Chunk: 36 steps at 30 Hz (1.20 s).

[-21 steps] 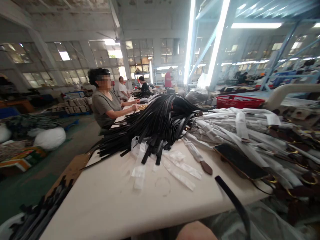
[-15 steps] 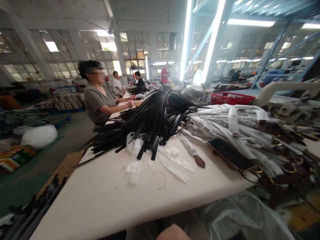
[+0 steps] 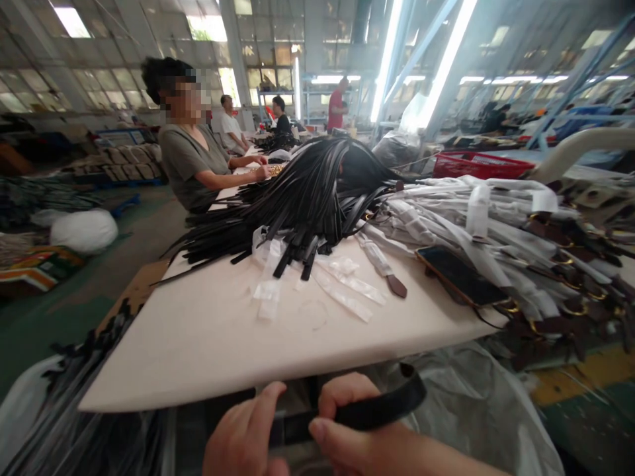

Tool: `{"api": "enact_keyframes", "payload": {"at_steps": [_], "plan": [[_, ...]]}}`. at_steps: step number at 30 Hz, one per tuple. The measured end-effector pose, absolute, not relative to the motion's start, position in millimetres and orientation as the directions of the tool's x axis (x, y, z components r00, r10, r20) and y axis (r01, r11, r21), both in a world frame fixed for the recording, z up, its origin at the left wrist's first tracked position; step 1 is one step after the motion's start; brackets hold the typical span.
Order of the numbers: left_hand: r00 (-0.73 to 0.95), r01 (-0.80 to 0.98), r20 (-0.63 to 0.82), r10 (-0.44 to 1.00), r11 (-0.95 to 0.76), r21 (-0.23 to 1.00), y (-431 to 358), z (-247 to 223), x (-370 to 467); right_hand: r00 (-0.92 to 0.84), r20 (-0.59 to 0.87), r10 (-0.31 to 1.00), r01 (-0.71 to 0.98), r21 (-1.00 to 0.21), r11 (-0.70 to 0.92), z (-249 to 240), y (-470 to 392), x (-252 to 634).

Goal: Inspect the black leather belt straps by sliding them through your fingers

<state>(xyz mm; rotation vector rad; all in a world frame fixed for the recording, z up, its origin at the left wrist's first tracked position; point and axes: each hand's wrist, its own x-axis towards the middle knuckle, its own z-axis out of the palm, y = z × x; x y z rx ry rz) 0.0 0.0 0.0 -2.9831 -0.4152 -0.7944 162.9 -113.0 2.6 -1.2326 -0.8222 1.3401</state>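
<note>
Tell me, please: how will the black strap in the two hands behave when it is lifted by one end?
The black strap probably flops: it already curves between the left hand and the right hand. It looks thin, so likely light. Its smooth surface may slip a little.

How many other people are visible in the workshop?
4: nearest person seated at the table's left, two seated behind, one in red standing farther back; more may be hidden.

Black leather-like strap in hands, smooth, slight sheen; heap of black straps same semi-gloss finish; pale cream counter matt, smooth; clear plastic sleeves glossy, crinkled; dark slab-shaped phone glossy; red plastic basket.
</note>
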Motion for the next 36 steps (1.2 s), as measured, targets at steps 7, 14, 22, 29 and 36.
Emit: {"api": "enact_keyframes", "payload": {"at_steps": [7,14,22,29,36], "plan": [[0.788,0.344,0.508,0.347,-0.933,0.105,-12,14,6,0.091,-0.14,0.986,-0.496,-0.865,-0.077,-3,-121,175],[0.785,0.374,0.488,0.382,-0.92,0.118,-24,1,17,0.321,-0.071,0.945,-0.18,-0.984,-0.013,-7,-119,168],[0.719,0.444,-0.287,0.633,-0.101,0.89,-18,8,-8,0.479,-0.083,0.874,-0.312,-0.947,0.082,5,-129,199],[0.882,0.455,-0.461,0.097,0.076,0.887,-12,28,1,0.42,0.124,0.899,-0.037,-0.988,0.153,34,-124,226],[0.876,0.356,-0.358,0.322,0.068,0.932,-18,30,16,0.176,0.314,0.933,0.157,-0.945,0.288,30,-108,191]]}}
